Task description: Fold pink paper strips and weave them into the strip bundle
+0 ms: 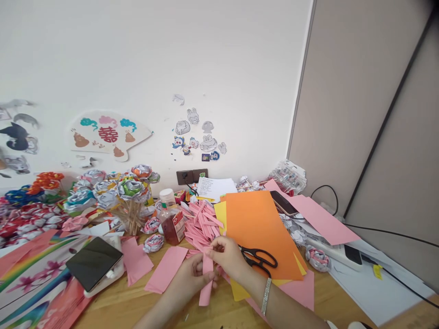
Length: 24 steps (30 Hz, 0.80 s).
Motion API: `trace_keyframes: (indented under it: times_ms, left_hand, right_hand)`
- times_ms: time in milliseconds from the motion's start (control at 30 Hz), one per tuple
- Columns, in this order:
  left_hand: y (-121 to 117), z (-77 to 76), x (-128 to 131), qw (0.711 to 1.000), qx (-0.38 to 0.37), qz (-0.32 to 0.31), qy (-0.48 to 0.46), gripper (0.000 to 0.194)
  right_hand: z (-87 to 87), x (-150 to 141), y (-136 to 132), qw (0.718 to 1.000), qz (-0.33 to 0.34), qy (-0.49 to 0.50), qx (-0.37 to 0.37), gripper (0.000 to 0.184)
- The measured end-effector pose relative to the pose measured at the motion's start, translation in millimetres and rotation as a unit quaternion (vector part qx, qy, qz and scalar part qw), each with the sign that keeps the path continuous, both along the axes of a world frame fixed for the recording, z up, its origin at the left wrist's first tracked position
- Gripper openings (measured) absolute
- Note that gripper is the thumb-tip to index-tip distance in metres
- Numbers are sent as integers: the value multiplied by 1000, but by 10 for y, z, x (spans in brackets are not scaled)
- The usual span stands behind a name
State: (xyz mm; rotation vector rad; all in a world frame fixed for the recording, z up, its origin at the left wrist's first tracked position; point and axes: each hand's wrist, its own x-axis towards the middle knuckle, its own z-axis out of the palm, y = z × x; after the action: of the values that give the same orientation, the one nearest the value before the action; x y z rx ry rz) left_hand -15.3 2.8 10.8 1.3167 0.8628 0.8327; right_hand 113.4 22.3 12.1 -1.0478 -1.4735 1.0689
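Between my two hands stands a strip of pink paper (206, 292), its lower end hanging just above the wooden table. Fingers and thumb of my left hand (196, 276) are closed on its lower middle. My right hand (227, 257) pinches the same strip near its top end. Behind them lies a heap of folded pink paper strips (202, 221). Black-handled scissors (262, 260) rest beside my right wrist on orange paper (255, 219); their blades are mostly hidden. Left of my left hand is a stack of pink paper pieces (167, 269).
A bottle of red liquid (171, 226) stands behind my left hand. Further left are a dark tablet-like device (94, 262) and paper flowers on sticks (132, 189). At right lie a paper rose (317, 258), a power strip (331, 251), cables and white sheets (373, 288).
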Motion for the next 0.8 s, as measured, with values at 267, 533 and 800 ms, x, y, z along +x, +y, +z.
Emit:
trace_keyframes:
  times_ms: [267,533,800]
  left_hand:
    - [-17,-9,-2,998,45,-2,37,30]
    - [-31,-1,-1,996,24,-5,85,27]
    - [8,-92,-15,992,21,16,125,25]
  right_hand:
    - [-60,28,82,999,-23,-14,38,10]
    - [-100,76,166,996,-59,-10,61,15]
    - [-112,129,237,994,-84,37,53,17]
